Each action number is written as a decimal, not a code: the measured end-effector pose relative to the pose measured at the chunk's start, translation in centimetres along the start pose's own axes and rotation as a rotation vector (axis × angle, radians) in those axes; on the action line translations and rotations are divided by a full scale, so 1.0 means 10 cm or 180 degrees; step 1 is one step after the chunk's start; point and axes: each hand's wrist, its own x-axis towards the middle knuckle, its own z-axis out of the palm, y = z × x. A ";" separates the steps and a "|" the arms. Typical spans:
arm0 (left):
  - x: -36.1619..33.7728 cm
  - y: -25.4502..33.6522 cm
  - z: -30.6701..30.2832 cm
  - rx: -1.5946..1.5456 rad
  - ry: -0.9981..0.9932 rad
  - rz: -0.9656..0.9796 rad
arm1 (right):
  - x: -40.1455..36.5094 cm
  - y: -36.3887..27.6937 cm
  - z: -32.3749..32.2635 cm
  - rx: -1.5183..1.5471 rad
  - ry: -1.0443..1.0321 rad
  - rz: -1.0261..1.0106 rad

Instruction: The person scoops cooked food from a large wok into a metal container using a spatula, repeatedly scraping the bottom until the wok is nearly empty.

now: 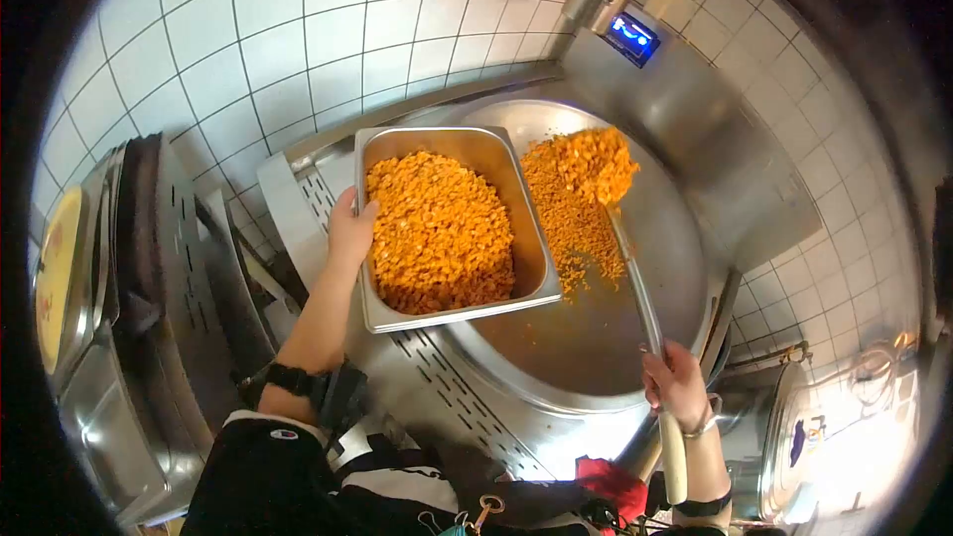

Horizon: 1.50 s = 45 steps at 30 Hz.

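My left hand (pixel 351 230) grips the left rim of a deep steel pan (pixel 533 258), its thumb over the edge. Orange diced food (pixel 437 228) fills much of the pan, which is held tilted over the left side of a large wok (pixel 665 238). In my right hand (pixel 677 383) is the handle of a long ladle (pixel 640 288), its lower end pale and thick. The ladle's bowl is heaped with the same orange food and hides beneath it, above the wok. More orange bits (pixel 576 238) lie along the wok's far and middle surface.
A slotted steel counter (pixel 447 387) surrounds the wok. Behind it are a steel splashback (pixel 695 109), a lit blue display (pixel 632 37) and a steel pot (pixel 596 0). Trays and pans (pixel 119 417) stand at left. A large lidded pot (pixel 774 427) stands at right.
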 end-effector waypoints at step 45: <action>-0.07 0.17 -0.19 -0.0752 -0.0566 -0.0014 | 2.51 2.68 0.46 0.0356 -0.0957 0.1787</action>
